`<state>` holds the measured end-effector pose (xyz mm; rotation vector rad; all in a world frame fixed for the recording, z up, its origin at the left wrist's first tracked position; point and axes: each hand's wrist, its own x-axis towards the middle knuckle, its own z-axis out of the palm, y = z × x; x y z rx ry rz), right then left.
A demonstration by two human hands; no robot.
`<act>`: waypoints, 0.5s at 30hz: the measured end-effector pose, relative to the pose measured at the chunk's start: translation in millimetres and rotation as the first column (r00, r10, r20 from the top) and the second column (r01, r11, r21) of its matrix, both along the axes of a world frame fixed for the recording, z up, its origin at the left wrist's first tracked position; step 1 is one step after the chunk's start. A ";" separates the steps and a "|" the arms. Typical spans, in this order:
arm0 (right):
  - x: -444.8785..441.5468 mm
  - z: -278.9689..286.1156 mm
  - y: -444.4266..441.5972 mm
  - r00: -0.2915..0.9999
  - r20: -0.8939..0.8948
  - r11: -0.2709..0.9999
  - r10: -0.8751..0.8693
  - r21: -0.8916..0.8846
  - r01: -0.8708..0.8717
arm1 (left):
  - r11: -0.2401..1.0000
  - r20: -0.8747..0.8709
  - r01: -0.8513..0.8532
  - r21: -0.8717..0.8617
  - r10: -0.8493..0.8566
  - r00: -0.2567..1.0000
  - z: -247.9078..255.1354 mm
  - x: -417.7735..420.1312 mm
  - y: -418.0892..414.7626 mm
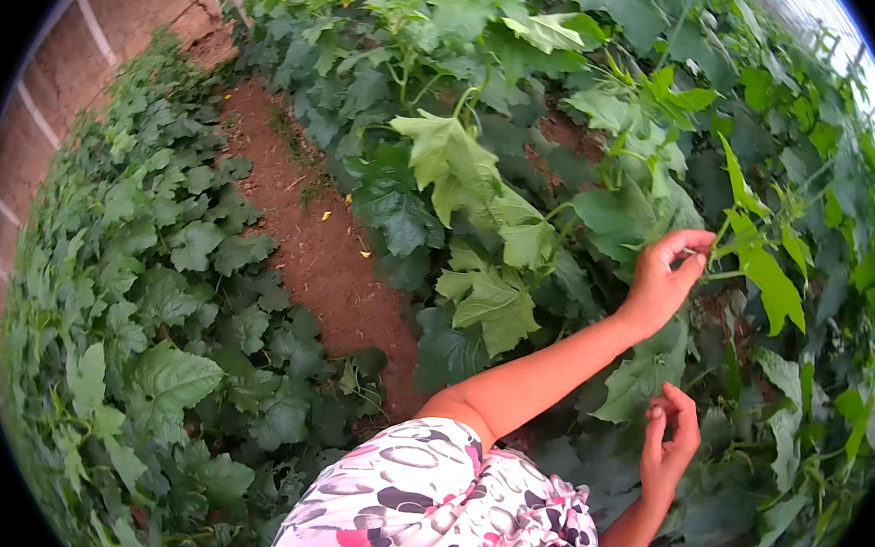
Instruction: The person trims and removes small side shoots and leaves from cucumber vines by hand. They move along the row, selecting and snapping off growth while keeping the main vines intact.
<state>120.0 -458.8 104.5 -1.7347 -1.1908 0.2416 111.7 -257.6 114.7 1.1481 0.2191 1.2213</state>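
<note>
My left hand reaches out to the right and pinches the thin green stem of a climbing vine between thumb and fingertips. Narrow bright leaves and a curling young tip extend beyond the fingers. Lower down, my right hand hovers over the foliage with its fingers loosely curled and apart. Nothing shows in its grasp. A broad lobed leaf lies just beyond the right fingertips. Large pale leaves stand left of my left hand.
A bare reddish soil path runs between dense vine rows, with a few yellow petals on it. Another leafy row fills the left side. Behind it rises an earthen wall with pale poles. Translucent sheeting encloses the upper right.
</note>
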 end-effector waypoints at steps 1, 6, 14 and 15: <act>-7.8 8.3 3.2 0.998 0.054 0.997 -0.035 -0.060 0.039 | 1.000 0.002 0.002 0.001 -0.002 1.000 0.3 -9.7 -0.5; -9.2 4.7 -7.6 0.982 0.131 0.984 -0.135 -0.100 0.149 | 0.990 -0.121 -0.090 0.112 0.104 0.987 0.1 -46.5 -34.5; 56.9 -16.2 -86.0 0.769 -0.248 0.749 -0.590 0.187 0.635 | 0.866 -0.143 0.486 0.119 -0.469 0.871 7.3 -53.7 -88.5; 66.9 -17.8 -97.9 0.731 -0.341 0.703 -0.591 0.227 0.674 | 0.831 -0.181 0.550 0.085 -0.530 0.829 5.4 -50.6 -96.1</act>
